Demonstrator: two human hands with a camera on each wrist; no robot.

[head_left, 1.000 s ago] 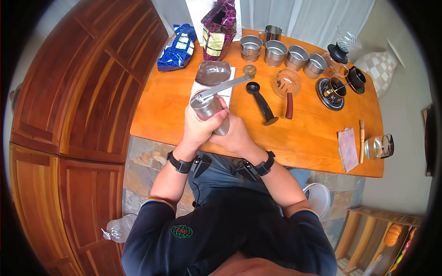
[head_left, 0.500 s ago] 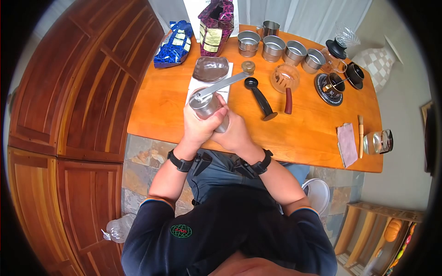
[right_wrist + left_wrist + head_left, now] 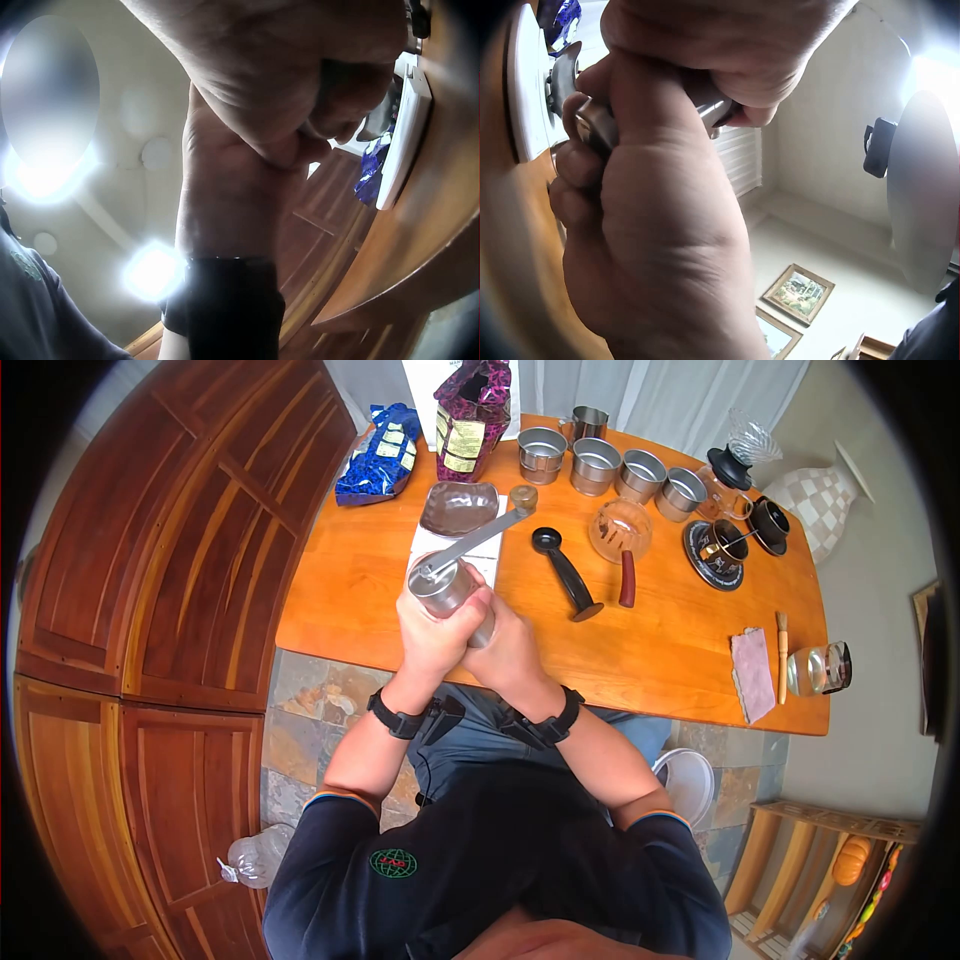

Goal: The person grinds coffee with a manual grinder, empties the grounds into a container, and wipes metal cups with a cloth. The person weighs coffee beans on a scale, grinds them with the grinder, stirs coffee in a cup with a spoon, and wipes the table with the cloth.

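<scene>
A silver hand coffee grinder point(image 3: 444, 592) is held tilted over the near edge of the table, in both hands. My left hand point(image 3: 425, 628) grips its body from the left, thumb laid across the front. From the right, my right hand point(image 3: 512, 645) wraps the lower part. The grinder's crank arm point(image 3: 478, 543) reaches up and right to a wooden knob point(image 3: 523, 498), which neither hand touches. Beyond the grinder, a brown dish point(image 3: 458, 508) sits on a white scale point(image 3: 484, 563). In both wrist views, the hands cover most of the grinder.
To the right lie a black scoop point(image 3: 570, 575) and a glass bowl with a red handle point(image 3: 620, 532). Several metal cups point(image 3: 596, 468) line the back, beside blue point(image 3: 380, 458) and purple point(image 3: 470, 425) bags. A pink cloth point(image 3: 753, 675), brush point(image 3: 782, 660) and glass point(image 3: 818, 668) are at right.
The crank knob has swung slightly left and away, and the grinder has come a little nearer the body. Both hands keep their grip. The head view has shifted slightly.
</scene>
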